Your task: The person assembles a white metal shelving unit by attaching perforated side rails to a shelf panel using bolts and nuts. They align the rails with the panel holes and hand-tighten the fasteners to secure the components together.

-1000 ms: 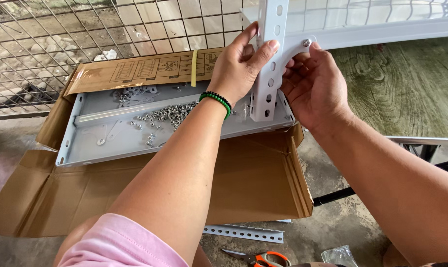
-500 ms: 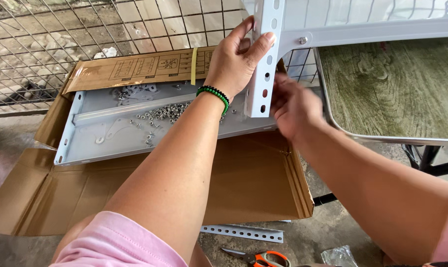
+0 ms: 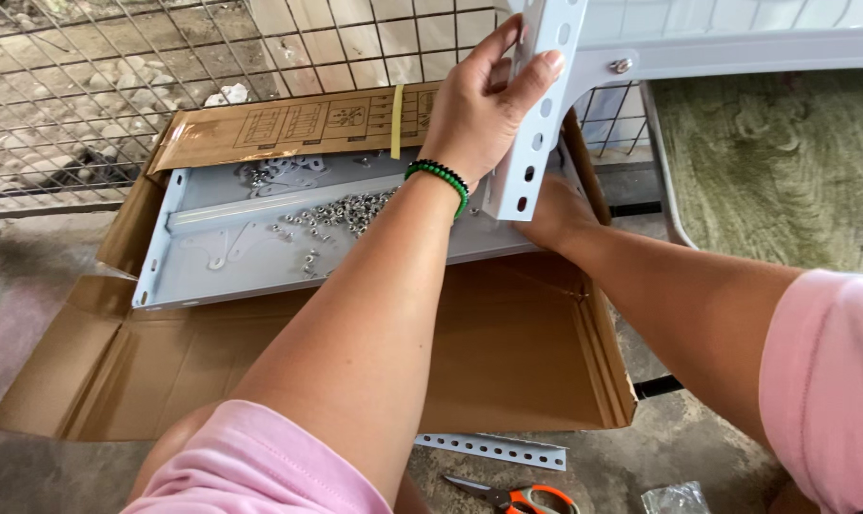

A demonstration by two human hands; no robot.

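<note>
Grey-white perforated angle post (image 3: 538,114) stands nearly upright at top centre, its long axis running top to bottom with a slight lean, lower end free above the open cardboard box (image 3: 507,371). Left hand (image 3: 484,109) has its grip closed around the post from the left side, thumb at the near face, fingers wrapped over the flange; green bead bracelet (image 3: 439,177) at the wrist.

Horizontal shelf rail (image 3: 736,55) meets the post at its upper part; one bolt head (image 3: 623,66) shows at the joint, just right of the left hand's fingertips.

Right hand (image 3: 555,214) sits lower, behind and below the post's free end, over the right edge of the grey shelf panel (image 3: 212,257) lying flat in the box. Its fingers are hidden by the post; cannot tell whether that grip is closed on anything.

Loose nuts (image 3: 341,211) lie scattered on the panel, well left of the right hand and under the left forearm. So the fasteners lie left and down from the joint; the joint lies up from the right hand. The right hand is nearer the panel, the left nearer the bolt.

On the floor: a spare perforated strip (image 3: 493,449), orange-handled scissors (image 3: 512,497). Wire mesh fence (image 3: 117,86) behind the box.
</note>
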